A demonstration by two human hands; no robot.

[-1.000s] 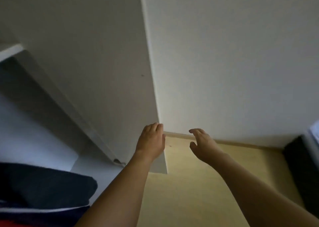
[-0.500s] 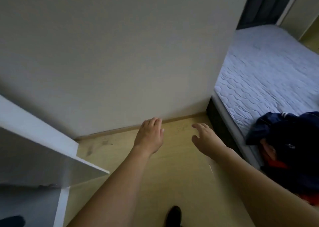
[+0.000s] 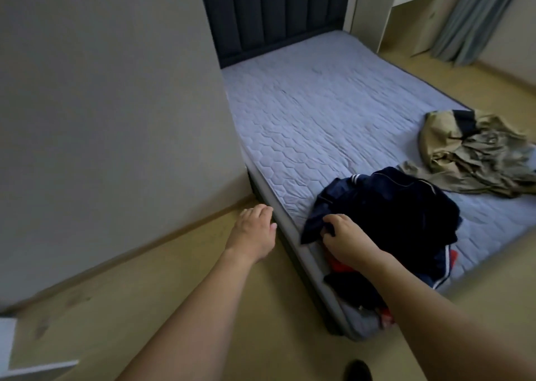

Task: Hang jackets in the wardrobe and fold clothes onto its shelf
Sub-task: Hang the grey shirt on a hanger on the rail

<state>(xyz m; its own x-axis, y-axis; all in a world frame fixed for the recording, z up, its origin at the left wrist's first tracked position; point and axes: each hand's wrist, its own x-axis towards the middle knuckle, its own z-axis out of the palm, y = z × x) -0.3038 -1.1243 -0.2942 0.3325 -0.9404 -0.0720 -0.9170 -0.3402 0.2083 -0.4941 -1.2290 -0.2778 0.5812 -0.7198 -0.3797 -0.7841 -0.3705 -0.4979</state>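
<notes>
Pinching navy jacket w/ right hand – grip clamped; left hand loose, empty – above floor.

Both bare forearms reach forward and down from the bottom edge of the view. The left hand is held out palm down, its back toward the camera, with the fingers lying close together and only gently bent; it grips nothing. The left forearm runs straight from the lower middle up to the wrist. The right arm comes in from the lower right corner, the wrist angled inward. The right hand is also palm down, its fingers curled and the thumb tucked under, pinching dark cloth.
</notes>
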